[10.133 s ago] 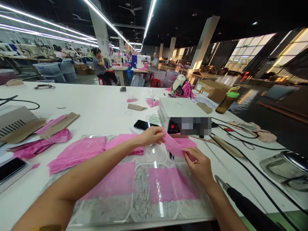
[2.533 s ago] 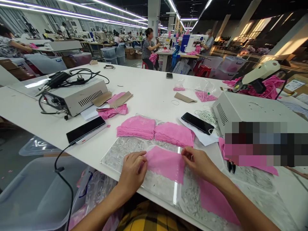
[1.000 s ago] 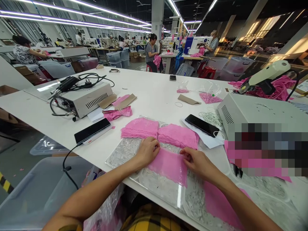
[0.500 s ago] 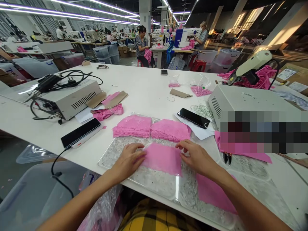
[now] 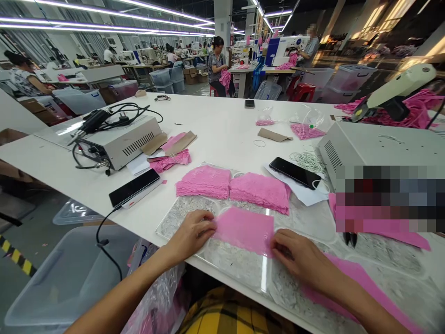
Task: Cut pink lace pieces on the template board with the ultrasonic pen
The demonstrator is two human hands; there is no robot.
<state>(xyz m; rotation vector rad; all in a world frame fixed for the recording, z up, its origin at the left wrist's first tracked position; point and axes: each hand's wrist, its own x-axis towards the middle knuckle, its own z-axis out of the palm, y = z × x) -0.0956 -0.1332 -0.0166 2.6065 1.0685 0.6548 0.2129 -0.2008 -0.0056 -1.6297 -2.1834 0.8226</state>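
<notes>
Presses pink lace piece onto clear plastic sheet: left hand flat on left edge, right hand at right corner, pinch unclear.

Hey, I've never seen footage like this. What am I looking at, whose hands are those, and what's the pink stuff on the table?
A camera on a person's head looks down at their own bare hands. The left hand and right hand touch opposite edges of a pink lace piece lying flat on a clear patterned sheet on the white table. Whether they pinch it is unclear. Behind lie two pink lace stacks, a black phone and a white machine.
</notes>
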